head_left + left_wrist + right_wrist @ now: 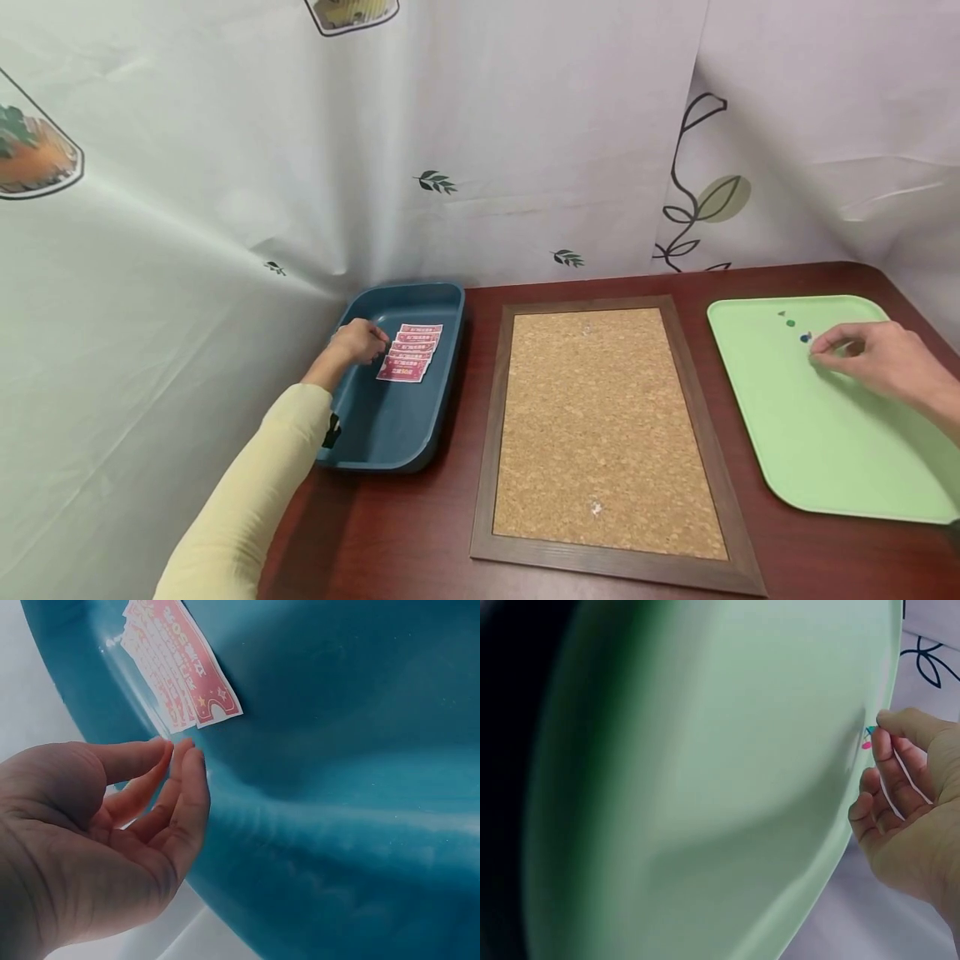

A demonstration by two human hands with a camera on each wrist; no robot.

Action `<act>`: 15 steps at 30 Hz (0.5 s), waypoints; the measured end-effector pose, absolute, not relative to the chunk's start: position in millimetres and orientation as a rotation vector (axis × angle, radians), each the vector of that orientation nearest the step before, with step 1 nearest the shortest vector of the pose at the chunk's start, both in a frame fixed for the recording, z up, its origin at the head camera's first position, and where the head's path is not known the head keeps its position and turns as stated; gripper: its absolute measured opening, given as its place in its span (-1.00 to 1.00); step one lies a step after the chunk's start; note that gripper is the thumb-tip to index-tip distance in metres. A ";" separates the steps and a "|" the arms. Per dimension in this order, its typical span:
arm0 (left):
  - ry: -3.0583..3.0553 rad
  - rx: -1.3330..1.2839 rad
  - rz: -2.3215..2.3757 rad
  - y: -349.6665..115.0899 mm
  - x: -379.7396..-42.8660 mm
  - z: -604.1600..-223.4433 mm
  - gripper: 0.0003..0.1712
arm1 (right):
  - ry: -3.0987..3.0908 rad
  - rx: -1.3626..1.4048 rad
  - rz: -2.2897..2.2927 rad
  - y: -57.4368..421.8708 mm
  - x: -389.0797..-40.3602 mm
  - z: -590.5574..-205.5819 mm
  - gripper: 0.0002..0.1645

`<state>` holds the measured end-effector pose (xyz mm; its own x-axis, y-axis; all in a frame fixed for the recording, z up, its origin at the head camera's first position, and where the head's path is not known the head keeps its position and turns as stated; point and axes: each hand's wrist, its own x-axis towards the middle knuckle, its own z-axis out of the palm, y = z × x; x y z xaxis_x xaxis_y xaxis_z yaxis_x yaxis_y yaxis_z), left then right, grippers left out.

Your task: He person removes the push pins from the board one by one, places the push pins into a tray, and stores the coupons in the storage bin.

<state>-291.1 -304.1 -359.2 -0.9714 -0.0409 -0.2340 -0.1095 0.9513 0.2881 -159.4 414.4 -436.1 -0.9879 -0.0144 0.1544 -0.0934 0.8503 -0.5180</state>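
My left hand (360, 342) hovers over a blue plastic bin (367, 433), with relaxed, bent fingers close to the thumb. Just beside its fingertips lies an overlapping row of red printed paper coupons (408, 354). In the left wrist view, the nearest coupon (206, 682) stands slightly apart from the fingertips, and nothing shows in the hand (112, 825). Over a light green tray (795, 450), my right hand (877, 354) has thumb and forefinger close together. Beside them is a small blue pushpin (806, 337). In the right wrist view, a teal piece (870, 730) appears near the fingertips.
Between the bin and tray lies a corkboard (600, 417) in a brown wooden frame, with small clear pieces near its top and bottom. Another small green pin (791, 323) lies on the tray. Behind the reddish-brown table (390, 533) hangs a patterned pale sheet (525, 142).
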 end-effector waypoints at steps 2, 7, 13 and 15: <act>2.925 -0.078 0.420 -302.8 -290.3 -357.8 -0.75 | -2.882 0.079 0.810 415.9 -159.8 -438.0 -0.90; 3.020 -0.026 0.427 -298.5 -290.3 -357.6 -0.74 | -2.866 0.095 0.790 416.6 -160.7 -442.1 -0.92; 3.075 0.032 0.511 -295.0 -292.1 -359.3 -0.72 | -2.856 0.077 0.777 412.8 -160.8 -442.7 -0.93; 3.089 0.084 0.548 -293.0 -290.6 -359.2 -0.71 | -2.858 0.070 0.784 412.1 -160.5 -442.9 -0.92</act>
